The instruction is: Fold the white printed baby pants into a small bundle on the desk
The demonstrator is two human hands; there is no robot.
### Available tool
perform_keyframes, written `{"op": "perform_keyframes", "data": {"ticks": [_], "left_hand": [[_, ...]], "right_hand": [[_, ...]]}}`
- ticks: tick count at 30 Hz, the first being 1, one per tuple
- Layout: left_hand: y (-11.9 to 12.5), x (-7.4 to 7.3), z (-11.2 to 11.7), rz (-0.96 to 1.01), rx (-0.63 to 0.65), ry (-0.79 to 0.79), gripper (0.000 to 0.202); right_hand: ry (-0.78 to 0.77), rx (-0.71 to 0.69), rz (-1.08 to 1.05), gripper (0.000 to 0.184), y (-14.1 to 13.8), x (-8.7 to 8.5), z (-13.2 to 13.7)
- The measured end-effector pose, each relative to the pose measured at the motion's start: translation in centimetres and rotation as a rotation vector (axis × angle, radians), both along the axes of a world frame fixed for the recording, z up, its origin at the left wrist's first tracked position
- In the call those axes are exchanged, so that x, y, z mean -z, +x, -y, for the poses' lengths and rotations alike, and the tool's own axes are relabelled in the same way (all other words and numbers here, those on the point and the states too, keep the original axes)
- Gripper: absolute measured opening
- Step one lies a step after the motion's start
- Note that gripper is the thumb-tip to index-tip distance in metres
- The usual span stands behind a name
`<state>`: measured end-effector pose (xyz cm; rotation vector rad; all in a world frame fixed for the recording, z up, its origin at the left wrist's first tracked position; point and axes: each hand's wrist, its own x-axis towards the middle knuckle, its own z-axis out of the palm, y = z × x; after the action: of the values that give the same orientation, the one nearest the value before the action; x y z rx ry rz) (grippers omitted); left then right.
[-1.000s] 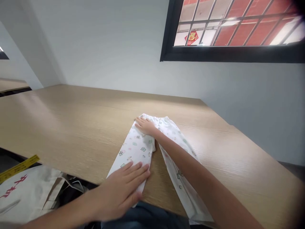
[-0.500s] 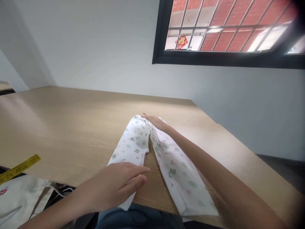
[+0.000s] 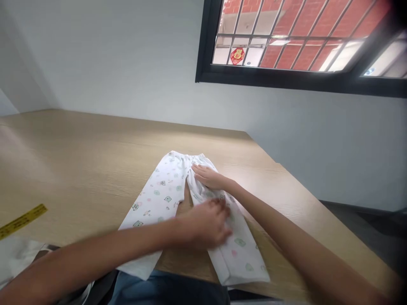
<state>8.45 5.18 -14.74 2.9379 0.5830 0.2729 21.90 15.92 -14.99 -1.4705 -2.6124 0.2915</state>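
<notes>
My right hand [image 3: 208, 177] lies flat and my left hand [image 3: 205, 223] presses open-palmed just nearer me, pinning the trousers [image 3: 165, 190] smooth.

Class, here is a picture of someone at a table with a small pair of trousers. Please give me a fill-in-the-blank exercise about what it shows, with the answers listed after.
1. The printed trousers lie flat on a ____ table.
2. Both the left hand and the right hand rest on the same trouser ____.
3. A yellow ____ lies at the table's near left edge.
4. In the wall above the table is a black-framed ____.

Missing words: wooden; leg; measuring tape; window
</notes>
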Motion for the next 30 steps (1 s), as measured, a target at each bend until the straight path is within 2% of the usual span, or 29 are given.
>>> {"op": "perform_keyframes", "data": {"ticks": [3, 4, 6, 7, 9, 11, 13, 14, 17, 20, 23, 27, 30], "left_hand": [[-0.1, 3.1, 5.8, 0.211, 0.077, 0.212, 0.054], [0.1, 4.2, 7.1, 0.306, 0.091, 0.312, 0.046], [0.9, 6.0, 8.6, 0.414, 0.063, 0.413, 0.033], [1.3, 6.3, 8.9, 0.449, 0.042, 0.419, 0.032], [2.2, 6.0, 8.8, 0.480, -0.017, 0.369, 0.033], [3.0, 4.7, 8.4, 0.474, -0.077, 0.326, 0.025], [3.8, 3.5, 8.0, 0.448, -0.104, 0.308, 0.014], [4.2, 3.1, 7.8, 0.437, -0.097, 0.294, 0.015], [5.0, 3.1, 7.5, 0.407, -0.056, 0.217, 0.021], [5.1, 3.6, 7.3, 0.355, -0.075, 0.179, 0.023], [4.9, 3.6, 7.2, 0.326, -0.094, 0.140, 0.020], [4.7, 3.1, 7.1, 0.356, -0.144, 0.049, 0.010], [3.3, 2.0, 7.1, 0.506, -0.259, -0.013, 0.005]], "right_hand": [[0.100, 0.048, -0.033, 0.048, -1.1, 1.7, -2.1], [0.122, 0.063, -0.046, 0.048, -1.3, 2.0, -2.5], [0.150, 0.083, -0.077, 0.047, -1.6, 2.3, -3.0], [0.160, 0.091, -0.096, 0.045, -1.7, 2.2, -3.0], [0.176, 0.102, -0.141, 0.041, -1.7, 1.9, -2.9], [0.188, 0.126, -0.193, 0.036, -1.6, 1.5, -2.5], [0.201, 0.204, -0.251, 0.033, -1.5, 1.1, -2.2], [0.213, 0.268, -0.280, 0.033, -1.3, 1.0, -2.1], [0.240, 0.499, -0.354, 0.037, -0.6, 0.8, -2.2], [0.170, 0.612, -0.425, 0.044, 0.7, 0.5, -2.6], [0.006, 0.588, -0.511, 0.041, 2.1, -0.5, -3.0], [-0.223, 0.506, -0.625, 0.019, 3.1, -2.3, -3.0], [-0.289, 0.434, -0.748, 0.027, 2.5, -4.0, -2.5]]}}
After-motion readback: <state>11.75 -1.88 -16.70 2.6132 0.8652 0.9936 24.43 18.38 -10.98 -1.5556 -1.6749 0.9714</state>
